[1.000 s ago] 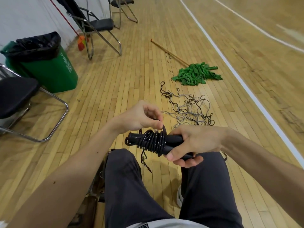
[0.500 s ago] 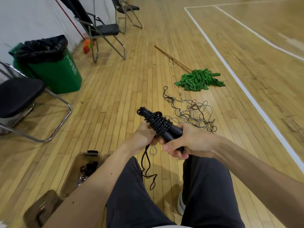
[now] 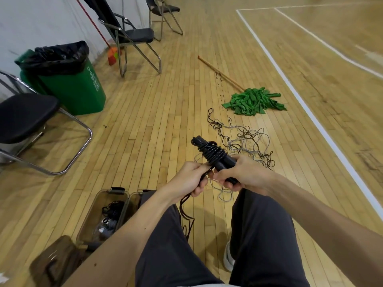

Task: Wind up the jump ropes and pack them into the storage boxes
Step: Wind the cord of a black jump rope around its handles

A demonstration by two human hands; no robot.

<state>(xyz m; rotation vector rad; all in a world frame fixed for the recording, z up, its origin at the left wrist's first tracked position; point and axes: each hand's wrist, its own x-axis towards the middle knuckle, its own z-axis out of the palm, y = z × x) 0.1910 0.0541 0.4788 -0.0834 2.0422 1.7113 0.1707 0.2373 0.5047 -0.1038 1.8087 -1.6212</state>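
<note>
Left hand [image 3: 189, 179] lower, tight round rope [image 3: 213, 154]

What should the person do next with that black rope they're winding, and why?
Probably one more turn: the left hand pinches a loose tail hanging below the black jump rope, whose handles the right hand grips. Winding or tucking that tail should finish the bundle before it goes into the open storage box by the left leg.
</note>
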